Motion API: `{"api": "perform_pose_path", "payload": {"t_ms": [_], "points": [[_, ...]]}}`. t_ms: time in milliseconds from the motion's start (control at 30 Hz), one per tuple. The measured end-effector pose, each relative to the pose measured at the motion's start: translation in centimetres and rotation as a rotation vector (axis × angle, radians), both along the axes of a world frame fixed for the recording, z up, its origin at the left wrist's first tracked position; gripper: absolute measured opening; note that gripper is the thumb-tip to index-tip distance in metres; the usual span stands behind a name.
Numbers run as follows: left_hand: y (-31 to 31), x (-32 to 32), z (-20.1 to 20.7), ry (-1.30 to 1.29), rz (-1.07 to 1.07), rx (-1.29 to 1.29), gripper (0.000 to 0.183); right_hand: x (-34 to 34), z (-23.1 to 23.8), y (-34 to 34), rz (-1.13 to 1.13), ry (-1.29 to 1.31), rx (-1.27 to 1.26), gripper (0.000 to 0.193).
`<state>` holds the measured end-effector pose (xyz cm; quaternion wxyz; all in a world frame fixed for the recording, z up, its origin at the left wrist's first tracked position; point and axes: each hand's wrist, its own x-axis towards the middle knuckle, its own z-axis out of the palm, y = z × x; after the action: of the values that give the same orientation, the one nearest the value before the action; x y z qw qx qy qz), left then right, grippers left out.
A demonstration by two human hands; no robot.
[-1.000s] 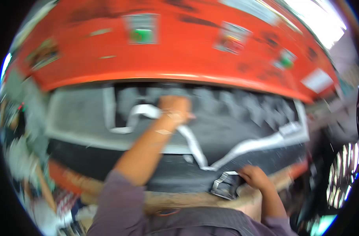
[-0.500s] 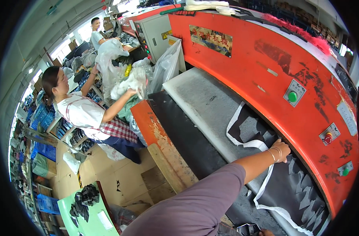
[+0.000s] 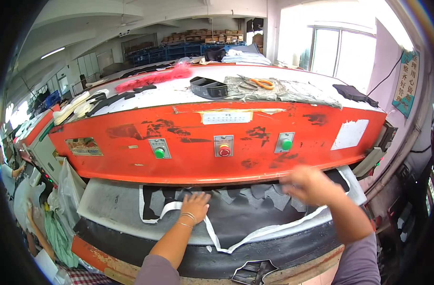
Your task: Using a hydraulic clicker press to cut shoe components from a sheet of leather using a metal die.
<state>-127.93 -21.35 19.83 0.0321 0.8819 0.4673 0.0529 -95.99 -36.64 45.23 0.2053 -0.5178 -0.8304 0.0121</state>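
Note:
A black sheet of leather-like material (image 3: 241, 216) with a white border lies on the grey bed (image 3: 107, 204) of the red press. Jagged cut-outs run along its far side. My left hand (image 3: 195, 208), a bracelet at its wrist, lies flat on the sheet's left part, fingers spread. Above the sheet's right part hovers my right hand (image 3: 308, 184), smeared by motion. Whether it holds anything cannot be made out. An outline-shaped metal cutting die (image 3: 255, 271) rests at the bed's front edge, apart from both hands.
The press's red beam (image 3: 188, 156) spans the far side, with green buttons (image 3: 287, 144) and a red button (image 3: 224, 150). On its top lie a black divided tray (image 3: 208, 87), orange-handled pliers (image 3: 260, 83) and pink fluff (image 3: 155, 78). Co-workers stand at far left.
My view has swung right to face the press. The right hand, low by the cutting die before, is now raised over the sheet's right part. My left hand stays on the sheet.

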Motion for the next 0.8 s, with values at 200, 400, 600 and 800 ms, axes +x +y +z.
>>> {"api": "perform_pose_path", "payload": {"t_ms": [200,400,600,800], "points": [[-1.6,0.3,-2.2,-0.327,-0.081,0.233,0.045,-4.3,9.6,9.8,0.009,0.001,0.354,0.029],[-4.3,6.4,0.3,-0.343,0.023,-0.106,0.049,0.2,13.0,27.3,-0.013,0.063,0.428,0.068],[-4.9,6.0,-0.4,-0.533,0.12,-0.102,0.048,1.7,11.6,40.7,-0.145,-0.064,0.413,0.055],[-2.1,5.4,-1.3,-0.632,0.057,-0.06,0.031,2.7,15.2,38.8,-0.361,-0.427,0.354,0.057]]}}
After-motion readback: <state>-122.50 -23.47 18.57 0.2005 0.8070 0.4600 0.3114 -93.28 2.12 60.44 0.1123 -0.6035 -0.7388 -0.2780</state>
